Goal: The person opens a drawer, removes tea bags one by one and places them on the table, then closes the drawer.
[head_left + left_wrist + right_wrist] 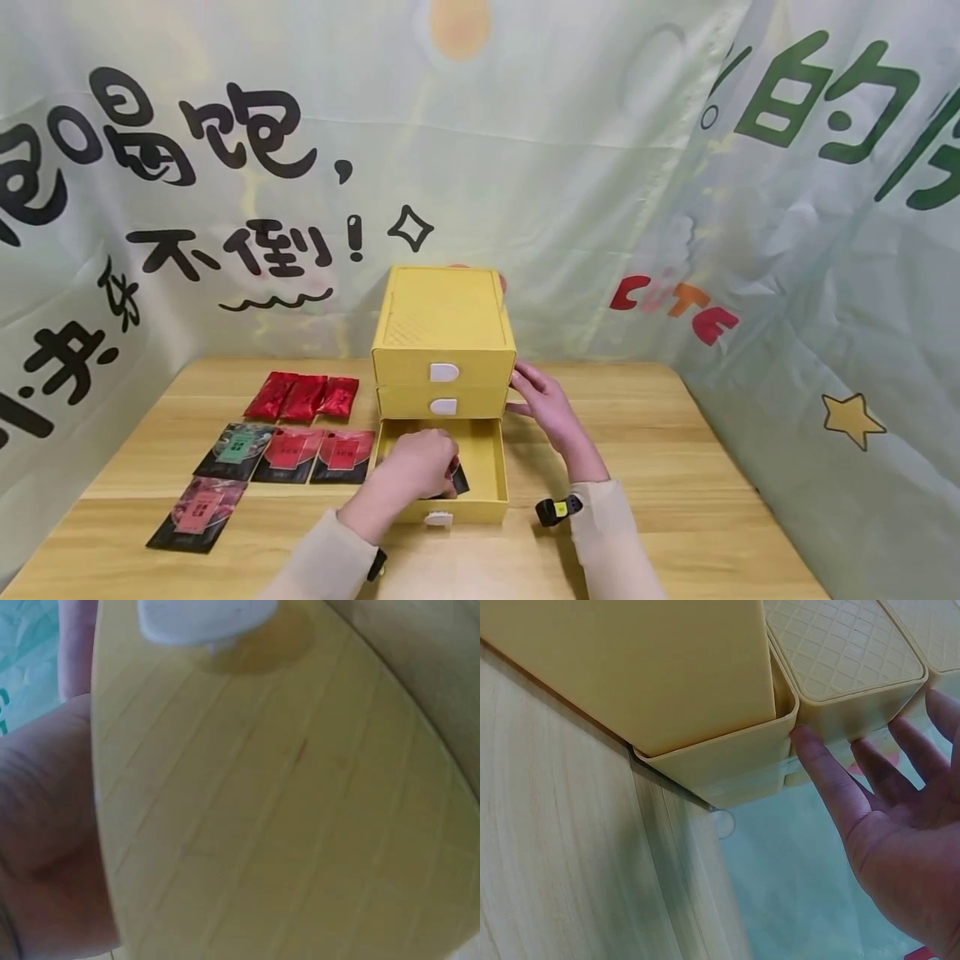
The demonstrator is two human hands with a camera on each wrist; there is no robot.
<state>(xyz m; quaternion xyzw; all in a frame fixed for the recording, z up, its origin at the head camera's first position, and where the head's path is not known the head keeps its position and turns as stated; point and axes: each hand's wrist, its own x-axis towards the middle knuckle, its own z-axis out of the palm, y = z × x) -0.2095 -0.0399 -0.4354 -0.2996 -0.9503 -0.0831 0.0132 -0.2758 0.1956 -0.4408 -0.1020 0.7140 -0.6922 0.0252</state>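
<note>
A yellow three-tier drawer box (442, 312) stands on the table with its bottom drawer (487, 479) pulled out. My left hand (416, 467) is inside that drawer, fingers curled downward on a dark sachet (460, 478) that is mostly hidden beneath it. In the left wrist view, the drawer's patterned front (292, 795) and its white pull tab (206, 619) cover most of the picture; the fingertips are out of sight there. My right hand (551, 408) rests against the box's right side, fingers spread and fairly straight, as the right wrist view also shows.
Left of the box lie three shiny red packets (303, 397) in a row. Below them are flat dark sachets with red labels (342, 457) and one with a green label (236, 450). Another red-labelled sachet (197, 514) lies nearer the front. A printed cloth (525, 167) hangs behind the table.
</note>
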